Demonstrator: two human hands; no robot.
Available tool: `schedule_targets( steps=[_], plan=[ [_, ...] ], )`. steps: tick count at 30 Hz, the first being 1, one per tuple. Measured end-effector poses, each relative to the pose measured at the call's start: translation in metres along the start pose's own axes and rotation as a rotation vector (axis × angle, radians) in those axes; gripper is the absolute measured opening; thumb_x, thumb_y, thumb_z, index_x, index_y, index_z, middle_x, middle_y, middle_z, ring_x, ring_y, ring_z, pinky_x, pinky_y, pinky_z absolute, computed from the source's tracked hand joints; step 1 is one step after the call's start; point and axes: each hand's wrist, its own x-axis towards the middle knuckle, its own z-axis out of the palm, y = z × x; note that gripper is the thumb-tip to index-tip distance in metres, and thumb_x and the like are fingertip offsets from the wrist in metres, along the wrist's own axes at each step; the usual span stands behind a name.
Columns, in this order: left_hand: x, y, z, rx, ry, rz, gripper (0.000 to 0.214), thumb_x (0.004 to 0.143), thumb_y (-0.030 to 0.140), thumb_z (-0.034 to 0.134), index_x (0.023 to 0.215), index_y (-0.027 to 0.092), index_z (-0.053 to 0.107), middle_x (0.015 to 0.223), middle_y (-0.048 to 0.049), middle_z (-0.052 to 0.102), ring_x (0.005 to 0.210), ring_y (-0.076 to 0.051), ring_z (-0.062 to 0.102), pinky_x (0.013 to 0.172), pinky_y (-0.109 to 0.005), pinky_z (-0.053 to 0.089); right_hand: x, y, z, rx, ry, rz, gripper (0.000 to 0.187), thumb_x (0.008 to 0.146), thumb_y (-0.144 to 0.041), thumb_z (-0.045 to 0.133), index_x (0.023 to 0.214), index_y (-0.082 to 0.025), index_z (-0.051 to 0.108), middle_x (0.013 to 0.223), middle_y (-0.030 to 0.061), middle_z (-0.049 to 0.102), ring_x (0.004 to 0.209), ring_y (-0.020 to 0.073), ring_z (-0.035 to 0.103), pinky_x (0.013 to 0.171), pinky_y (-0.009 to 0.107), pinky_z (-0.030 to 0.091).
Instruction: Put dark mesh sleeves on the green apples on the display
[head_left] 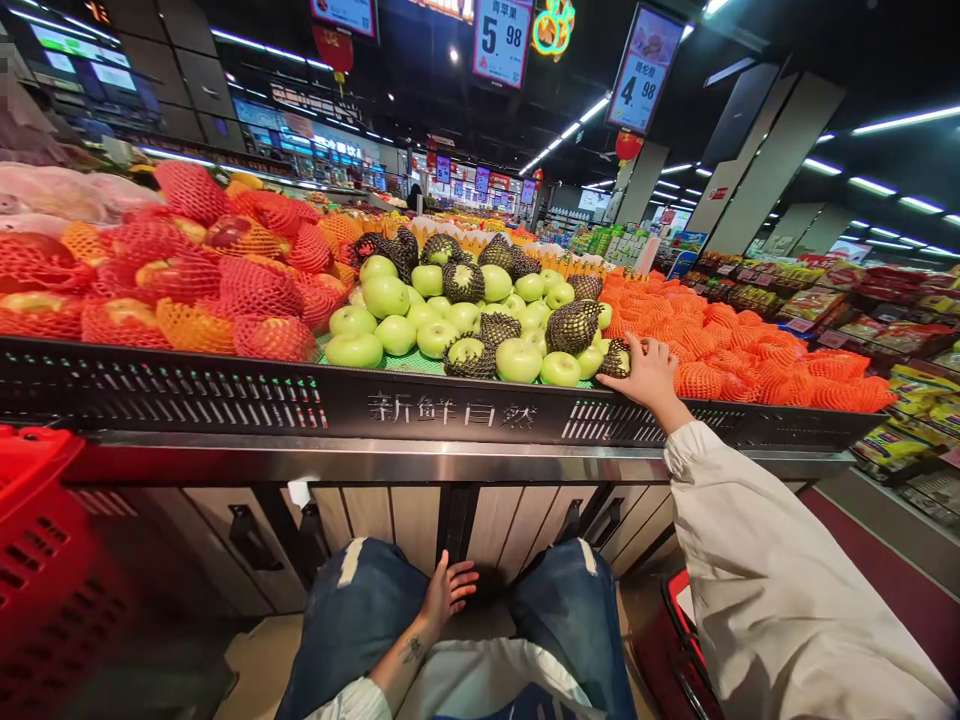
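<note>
My right hand [646,370] reaches to the front right corner of the green apple pile. Its thumb and fingers are around a green apple in a black foam net [616,360], which is partly hidden by the hand. Loose green apples [518,360] lie to the left of it, several of them in black nets. Fruit in orange foam nets [720,345] is close on the hand's right. My left hand [448,590] hangs above my lap between my knees, fingers apart, with nothing in it.
A black slotted rail [450,405] runs along the display's front edge. Apples in red nets [262,285] fill the left side. A red basket [30,560] stands at left, and another red basket [679,640] is low at right. Packaged snacks [911,400] line the far right.
</note>
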Motion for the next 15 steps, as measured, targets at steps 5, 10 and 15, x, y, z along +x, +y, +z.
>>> schedule_targets(
  steps=[5,10,15],
  plan=[
    [-0.008,-0.001,0.002,0.032,0.017,0.019,0.085,0.079,0.089,0.034,0.112,0.018,0.067,0.109,-0.0106,0.072,0.094,-0.023,0.066,0.066,-0.024,0.038,-0.024,-0.013,0.003,0.119,0.290,0.062,0.093,0.082,-0.067,0.061,0.153,-0.017,0.028,0.154,0.0261,0.031,0.141,0.0433,0.028,0.108,0.061,0.025],
    [-0.006,0.000,0.000,-0.001,0.045,0.031,0.082,0.084,0.084,0.034,0.114,0.015,0.067,0.112,-0.0128,0.072,0.088,-0.021,0.066,0.064,-0.024,0.037,-0.102,-0.066,0.022,0.245,0.411,0.276,0.092,0.088,-0.064,0.050,0.156,-0.009,0.021,0.155,0.0310,0.029,0.150,0.0421,0.023,0.114,0.064,0.026],
    [0.006,-0.009,-0.008,0.042,0.059,0.012,0.072,0.081,0.080,0.047,0.112,0.018,0.067,0.111,-0.0110,0.073,0.088,-0.021,0.066,0.065,-0.025,0.037,-0.279,-0.158,0.087,0.380,0.006,0.349,0.070,0.091,-0.056,0.040,0.151,-0.022,0.046,0.137,0.0271,0.056,0.131,0.0450,0.054,0.094,0.069,0.048]
  ],
)
